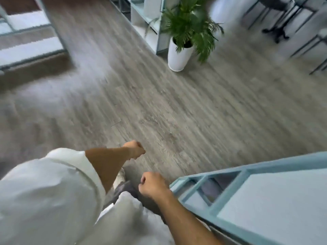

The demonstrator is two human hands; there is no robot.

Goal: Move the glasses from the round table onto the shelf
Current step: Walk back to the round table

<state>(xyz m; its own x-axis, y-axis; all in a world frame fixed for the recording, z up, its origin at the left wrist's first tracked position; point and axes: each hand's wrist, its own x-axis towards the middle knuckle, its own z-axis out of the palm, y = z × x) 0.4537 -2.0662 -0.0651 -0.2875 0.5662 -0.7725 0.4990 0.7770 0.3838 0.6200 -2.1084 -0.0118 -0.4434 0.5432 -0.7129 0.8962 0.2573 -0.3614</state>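
No glasses and no round table show in the head view; the picture is blurred by motion. My left hand (135,149) is curled into a fist over the wooden floor, holding nothing. My right hand (153,185) is also a closed, empty fist, just left of a pale blue shelf unit (230,188) at the lower right. A second pale blue shelf unit (160,41) stands further away at the top centre.
A green potted plant in a tall white pot (178,55) stands beside the far shelf. Dark-legged chairs and a table base (276,30) are at the top right. A metal-framed rack (31,45) is at the top left. Grey wooden floor (159,106) fills the middle.
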